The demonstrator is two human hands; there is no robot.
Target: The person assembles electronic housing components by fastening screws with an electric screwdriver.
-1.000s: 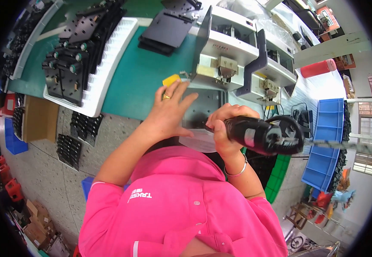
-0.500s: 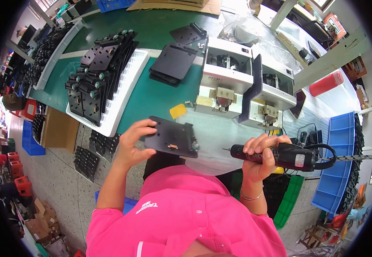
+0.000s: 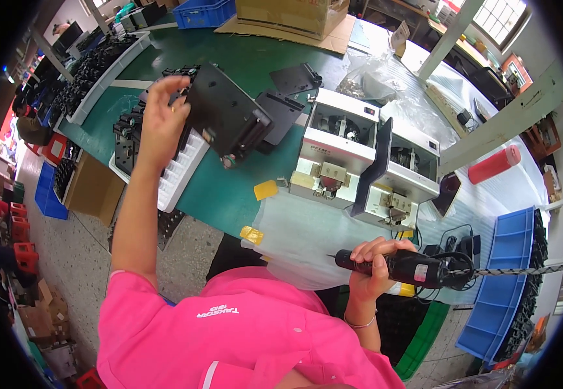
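Observation:
My left hand is raised over the bench at the left, slightly blurred, closed on the edge of a black plate with a hinge-like fitting on its near edge. The plate is tilted in the air and partly covers a stack of similar black plates on a white foam tray. My right hand is wrapped round a black electric screwdriver near the bench's front edge, its bit pointing left.
Two white screw feeders stand right of centre. Behind the held plate lie more black plates. Yellow tape pieces stick to the green bench. A blue bin and red roll are at the right.
My left hand has carried the black plate up and away from my body, to over the foam tray. My right hand has shifted slightly nearer with the screwdriver; the view has moved too.

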